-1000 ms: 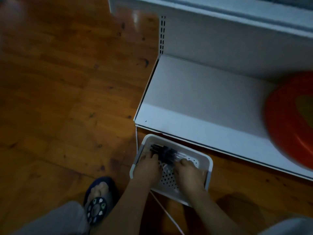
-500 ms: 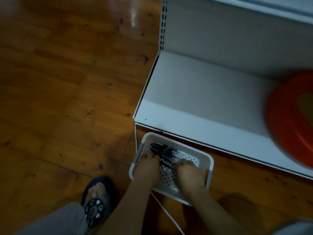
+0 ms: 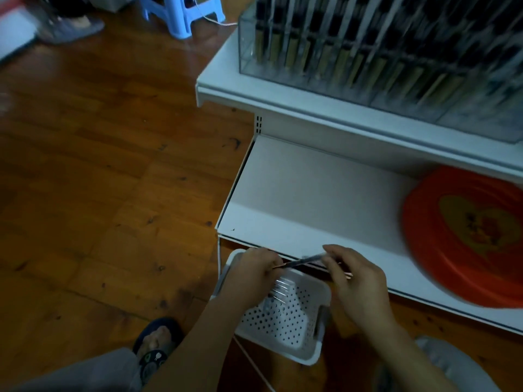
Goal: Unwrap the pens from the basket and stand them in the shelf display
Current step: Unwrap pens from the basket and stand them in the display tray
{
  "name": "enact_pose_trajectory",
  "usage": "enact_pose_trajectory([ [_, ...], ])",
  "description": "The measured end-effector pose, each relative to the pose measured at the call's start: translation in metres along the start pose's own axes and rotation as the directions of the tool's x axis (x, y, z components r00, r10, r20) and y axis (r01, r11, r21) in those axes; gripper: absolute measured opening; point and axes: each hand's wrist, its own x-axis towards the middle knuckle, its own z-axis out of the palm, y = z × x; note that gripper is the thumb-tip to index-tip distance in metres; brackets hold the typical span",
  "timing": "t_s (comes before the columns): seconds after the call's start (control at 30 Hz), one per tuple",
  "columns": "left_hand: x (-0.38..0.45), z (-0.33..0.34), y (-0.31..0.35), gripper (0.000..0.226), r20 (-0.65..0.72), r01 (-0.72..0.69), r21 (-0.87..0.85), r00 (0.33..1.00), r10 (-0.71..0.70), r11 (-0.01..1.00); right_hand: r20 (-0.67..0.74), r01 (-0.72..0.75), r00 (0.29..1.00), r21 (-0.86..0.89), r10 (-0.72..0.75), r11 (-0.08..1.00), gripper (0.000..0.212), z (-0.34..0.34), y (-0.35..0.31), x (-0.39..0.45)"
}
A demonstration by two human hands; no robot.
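Both hands have come up out of the basket (image 3: 300,349) since the earlier frames, and the view has tilted up so the clear shelf display (image 3: 368,60) on the upper shelf is now in frame. Left hand (image 3: 249,275) and right hand (image 3: 359,281) each pinch one end of a single dark pen (image 3: 301,260), held roughly level just above the basket's far rim and in front of the lower shelf (image 3: 297,199) edge. Fingers on both are curled in around the pen ends; exact fingertip contact is too blurred to read. Whether the pen is in its wrapper I cannot tell. More clear-wrapped pens (image 3: 281,288) lie in the basket under the left hand. Display compartments look largely stocked with upright pens, though motion blur hides which slots are free. Step looks like unwrapping: pulling the sleeve off lengthwise between the two hands. Next move likely calls for sliding the wrap clear, ditching it, then a long reach up to the display and dropping the pen in upright in an open slot. Red tray (image 3: 467,236) sits on the lower shelf, right side, well apart from the hands.
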Motion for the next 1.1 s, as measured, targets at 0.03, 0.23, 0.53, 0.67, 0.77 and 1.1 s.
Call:
enact_pose_trajectory([
  [0.03, -0.001, -0.010, 0.010, 0.014, -0.009, 0.007, -0.017, 1.000, -0.007, 1.000, -0.039, -0.011, 0.999, 0.056, 0.013, 0.998, 0.022, -0.010, -0.006, 0.002],
  [0.23, -0.016, -0.055, 0.062, 0.005, -0.150, -0.105, -0.207, 0.986, 0.075, 0.973, -0.226, 0.045, 0.974, 0.270, 0.018, 0.962, 0.035, -0.065, -0.047, 0.018],
  [0.53, -0.023, -0.101, 0.141, 0.028, -0.337, -0.250, -0.197, 0.925, 0.175, 0.948, -0.411, 0.290, 0.903, 0.362, -0.127, 0.886, 0.028, -0.138, -0.098, 0.041],
  [0.67, -0.022, -0.115, 0.181, 0.032, -0.415, -0.317, -0.169, 0.882, 0.225, 0.933, -0.459, 0.319, 0.876, 0.321, -0.148, 0.892, 0.037, -0.172, -0.113, 0.049],
  [0.77, -0.019, -0.121, 0.204, 0.025, -0.463, -0.362, -0.160, 0.849, 0.254, 0.918, -0.492, 0.329, 0.862, 0.353, -0.126, 0.876, 0.040, -0.193, -0.121, 0.054],
  [1.1, 0.002, -0.135, 0.237, 0.035, -0.655, -0.486, 0.063, 0.639, 0.403, 0.872, -0.645, 0.447, 0.741, 0.265, -0.188, 0.854, 0.035, -0.258, -0.142, 0.093],
])
